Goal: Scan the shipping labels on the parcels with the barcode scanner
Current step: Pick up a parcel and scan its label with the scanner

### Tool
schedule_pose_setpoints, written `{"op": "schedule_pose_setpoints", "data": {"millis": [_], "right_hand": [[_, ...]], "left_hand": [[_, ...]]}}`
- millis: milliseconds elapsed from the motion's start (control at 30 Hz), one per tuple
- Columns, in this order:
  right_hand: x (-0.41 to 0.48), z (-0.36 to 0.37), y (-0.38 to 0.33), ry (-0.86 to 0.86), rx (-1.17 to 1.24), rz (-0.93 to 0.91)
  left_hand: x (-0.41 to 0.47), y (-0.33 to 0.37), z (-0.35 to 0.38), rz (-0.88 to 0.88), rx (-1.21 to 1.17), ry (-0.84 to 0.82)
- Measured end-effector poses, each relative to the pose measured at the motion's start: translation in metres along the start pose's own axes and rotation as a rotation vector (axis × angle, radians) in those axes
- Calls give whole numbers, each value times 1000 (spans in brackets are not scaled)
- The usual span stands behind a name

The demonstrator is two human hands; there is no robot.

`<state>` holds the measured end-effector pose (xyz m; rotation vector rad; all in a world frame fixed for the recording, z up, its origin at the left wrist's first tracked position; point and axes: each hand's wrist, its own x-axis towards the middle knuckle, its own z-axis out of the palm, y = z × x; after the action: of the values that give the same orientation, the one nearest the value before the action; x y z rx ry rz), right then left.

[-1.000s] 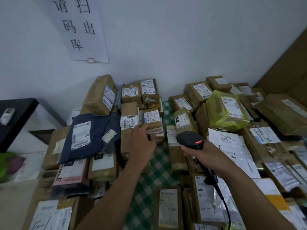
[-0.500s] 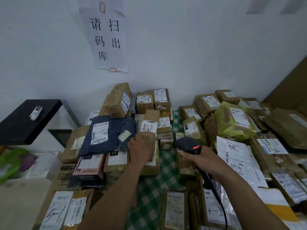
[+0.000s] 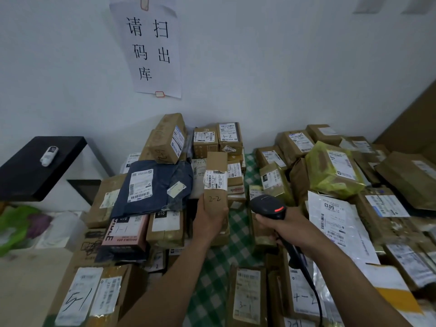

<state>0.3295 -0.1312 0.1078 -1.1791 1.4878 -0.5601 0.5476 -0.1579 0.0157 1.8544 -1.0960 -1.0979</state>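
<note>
My left hand (image 3: 210,220) grips the lower end of a narrow brown cardboard parcel (image 3: 215,175) marked "2-2", holding it upright above the pile. Its white shipping label (image 3: 215,181) wraps across the middle. My right hand (image 3: 285,226) holds the black barcode scanner (image 3: 267,206) by its handle, just right of the parcel. A red light glows on the scanner's head, and its cable runs down along my right forearm.
Many brown parcels cover a green checked cloth (image 3: 212,277). A dark blue mailer bag (image 3: 153,187) lies at left, a yellow-green bag (image 3: 332,171) at right. A black shelf (image 3: 26,166) with a small white device stands far left. A paper sign (image 3: 151,48) hangs on the wall.
My left hand closed on the "2-2" parcel and lifted it upright from the pile. The scanner stayed near it. The camera view tilted upward.
</note>
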Motion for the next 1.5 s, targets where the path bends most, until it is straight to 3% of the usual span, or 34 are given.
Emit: {"op": "schedule_pose_setpoints", "data": {"millis": [200,567,667,867,1100,1500], "right_hand": [[3,2,2,-11,-15,-10],[5,18,-2,-84,-11,-41],[-3,9,-6,-38,-26,-97],[-18,-20,-17,122,-101,-246],[-26,-28,-18,207,-201,-284],[-24,-23,-17,204,-300,-273]], "left_hand": [[-26,-28,13,137,-109,31],[-16,-35,4,192,-215,158],[-8,-29,-8,268,-171,98],[12,12,-35,482,50,-212],[41,50,-42,520,304,-326],[52,54,-38,498,413,-406]]}}
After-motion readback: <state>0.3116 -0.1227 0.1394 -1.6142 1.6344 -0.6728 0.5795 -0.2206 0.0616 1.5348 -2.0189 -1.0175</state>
